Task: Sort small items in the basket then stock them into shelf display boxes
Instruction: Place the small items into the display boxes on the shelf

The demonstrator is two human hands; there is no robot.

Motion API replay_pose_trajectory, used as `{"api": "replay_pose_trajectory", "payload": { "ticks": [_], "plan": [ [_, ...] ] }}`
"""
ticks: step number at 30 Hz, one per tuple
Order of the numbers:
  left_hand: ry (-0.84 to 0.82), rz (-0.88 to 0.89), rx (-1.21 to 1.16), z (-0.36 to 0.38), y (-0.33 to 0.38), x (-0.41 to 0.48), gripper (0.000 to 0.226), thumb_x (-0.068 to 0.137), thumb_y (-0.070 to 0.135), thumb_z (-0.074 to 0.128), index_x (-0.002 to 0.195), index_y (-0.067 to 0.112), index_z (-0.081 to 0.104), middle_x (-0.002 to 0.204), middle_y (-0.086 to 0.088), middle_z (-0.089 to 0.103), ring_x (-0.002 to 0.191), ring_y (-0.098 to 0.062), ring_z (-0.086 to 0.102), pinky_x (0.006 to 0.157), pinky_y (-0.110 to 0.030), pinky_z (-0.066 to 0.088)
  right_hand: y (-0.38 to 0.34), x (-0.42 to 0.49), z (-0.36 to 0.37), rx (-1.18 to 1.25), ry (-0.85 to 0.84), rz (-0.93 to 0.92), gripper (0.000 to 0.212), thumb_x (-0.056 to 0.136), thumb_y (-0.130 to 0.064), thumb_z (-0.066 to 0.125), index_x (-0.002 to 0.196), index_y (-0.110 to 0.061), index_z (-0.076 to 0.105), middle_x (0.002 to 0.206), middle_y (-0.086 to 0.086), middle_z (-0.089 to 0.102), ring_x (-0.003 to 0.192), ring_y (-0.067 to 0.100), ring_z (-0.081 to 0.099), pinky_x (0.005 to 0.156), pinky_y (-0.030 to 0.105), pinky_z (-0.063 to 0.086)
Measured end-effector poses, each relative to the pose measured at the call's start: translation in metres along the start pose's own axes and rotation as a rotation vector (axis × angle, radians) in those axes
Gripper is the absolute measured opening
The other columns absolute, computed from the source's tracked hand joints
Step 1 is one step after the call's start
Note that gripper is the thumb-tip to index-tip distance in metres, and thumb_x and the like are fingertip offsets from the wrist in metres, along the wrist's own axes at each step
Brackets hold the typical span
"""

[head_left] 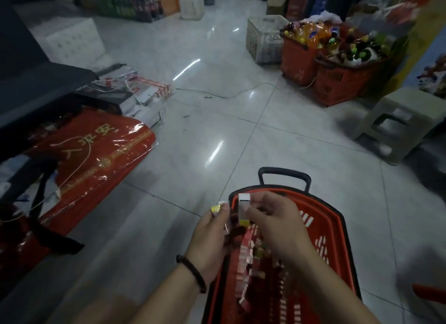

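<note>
A red plastic basket [337, 241] with a black handle stands on the floor in front of me, filled with several small red and white packets [246, 253]. Over its near-left rim my left hand [210, 236] grips a few small boxes, one with a yellow end [215, 209]. My right hand [272, 224] pinches a slim white box with a yellow band [243, 209], held upright above the basket beside the left hand's boxes.
Red gift bags [96, 159] and flat boxes [144, 92] lie on the floor at left under a dark shelf edge. At far right stand red baskets of bottles [337, 58], a white crate [263, 39] and a grey plastic stool [395, 123]. A thin cable [241, 92] crosses the grey tiles.
</note>
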State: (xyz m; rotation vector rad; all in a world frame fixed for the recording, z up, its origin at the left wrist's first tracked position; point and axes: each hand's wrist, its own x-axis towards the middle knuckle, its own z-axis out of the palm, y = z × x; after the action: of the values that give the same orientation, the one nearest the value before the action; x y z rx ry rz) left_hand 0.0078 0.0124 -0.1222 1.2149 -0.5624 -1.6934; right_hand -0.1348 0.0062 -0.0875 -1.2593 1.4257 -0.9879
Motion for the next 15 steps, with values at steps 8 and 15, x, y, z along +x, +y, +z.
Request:
{"api": "replay_pose_trajectory", "payload": {
  "ticks": [8,15],
  "plan": [
    [0.025,0.063,-0.015,0.016,0.18,-0.021,0.02,0.098,0.027,0.067,0.103,0.008,0.069,0.074,-0.005,0.051,0.067,-0.018,0.049,0.062,-0.031,0.043,-0.182,0.071,0.014,0.089,-0.173,0.083,0.021,0.096,-0.013,0.077,0.115,-0.022,0.08,0.092,0.006,0.08,0.079,0.016,0.075,0.07,0.031,0.06],
    [0.066,0.085,0.021,0.039,0.393,-0.136,0.014,0.101,0.02,0.065,0.089,0.018,0.071,0.068,-0.01,0.051,0.061,-0.021,0.047,0.059,-0.032,0.038,-0.416,0.043,0.033,0.093,-0.22,0.057,0.018,0.093,-0.004,0.079,0.103,-0.019,0.08,0.089,0.002,0.081,0.082,0.018,0.078,0.069,0.028,0.062]
  ]
}}
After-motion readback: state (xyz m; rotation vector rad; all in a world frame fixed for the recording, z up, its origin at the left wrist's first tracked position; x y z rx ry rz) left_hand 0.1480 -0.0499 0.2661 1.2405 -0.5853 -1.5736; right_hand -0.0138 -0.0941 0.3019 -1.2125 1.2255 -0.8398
